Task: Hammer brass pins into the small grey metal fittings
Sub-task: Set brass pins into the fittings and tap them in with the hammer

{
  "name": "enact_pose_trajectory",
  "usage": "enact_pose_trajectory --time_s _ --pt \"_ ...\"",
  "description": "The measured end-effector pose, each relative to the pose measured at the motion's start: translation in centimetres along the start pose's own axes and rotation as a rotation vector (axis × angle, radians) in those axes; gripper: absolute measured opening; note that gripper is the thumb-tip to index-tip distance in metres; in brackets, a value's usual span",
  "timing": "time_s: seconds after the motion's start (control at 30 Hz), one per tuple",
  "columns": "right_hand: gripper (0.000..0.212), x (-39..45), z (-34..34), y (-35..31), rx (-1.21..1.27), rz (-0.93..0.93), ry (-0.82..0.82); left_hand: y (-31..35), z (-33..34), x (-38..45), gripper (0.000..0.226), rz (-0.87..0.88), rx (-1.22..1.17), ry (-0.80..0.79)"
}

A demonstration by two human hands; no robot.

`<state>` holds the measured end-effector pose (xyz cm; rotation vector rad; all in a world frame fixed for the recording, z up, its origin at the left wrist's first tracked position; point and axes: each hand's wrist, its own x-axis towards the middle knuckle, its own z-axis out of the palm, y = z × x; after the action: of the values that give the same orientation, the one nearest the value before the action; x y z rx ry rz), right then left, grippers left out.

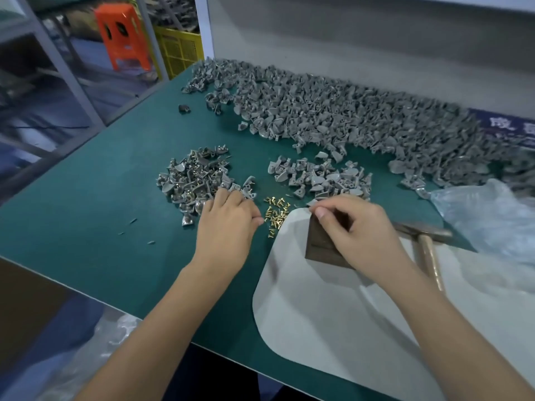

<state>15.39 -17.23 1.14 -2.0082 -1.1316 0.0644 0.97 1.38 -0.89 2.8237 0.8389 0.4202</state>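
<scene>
A small heap of brass pins [276,211] lies on the green table [115,227] between my hands. My left hand [228,221] rests beside it with its fingertips pinched together at the heap's left edge; I cannot see whether a pin is between them. My right hand [359,230] lies over a dark brown block [321,244] on a white mat [333,314]. Its thumb and forefinger pinch a small grey fitting [313,202] at the block's top corner. A hammer [428,238] with a wooden handle lies untouched just right of my right hand.
A heap of fittings with brass pins in them [197,178] sits behind my left hand. A smaller heap of plain fittings [321,178] lies behind the block, and a long bank of them [347,117] runs along the back wall. A clear plastic bag [492,218] lies at the right.
</scene>
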Motion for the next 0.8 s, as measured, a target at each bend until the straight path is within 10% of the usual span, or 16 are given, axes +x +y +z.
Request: enact_pose_trajectory --time_s 0.63,0.8 --pt "0.015 -0.2 -0.4 -0.3 0.051 0.033 -0.002 0.0 0.2 -0.3 0.014 0.248 0.268 0.222" --pt "0.018 0.0 -0.7 -0.3 0.146 0.065 0.076 2.8 -1.4 0.4 0.016 0.223 -0.318 0.151"
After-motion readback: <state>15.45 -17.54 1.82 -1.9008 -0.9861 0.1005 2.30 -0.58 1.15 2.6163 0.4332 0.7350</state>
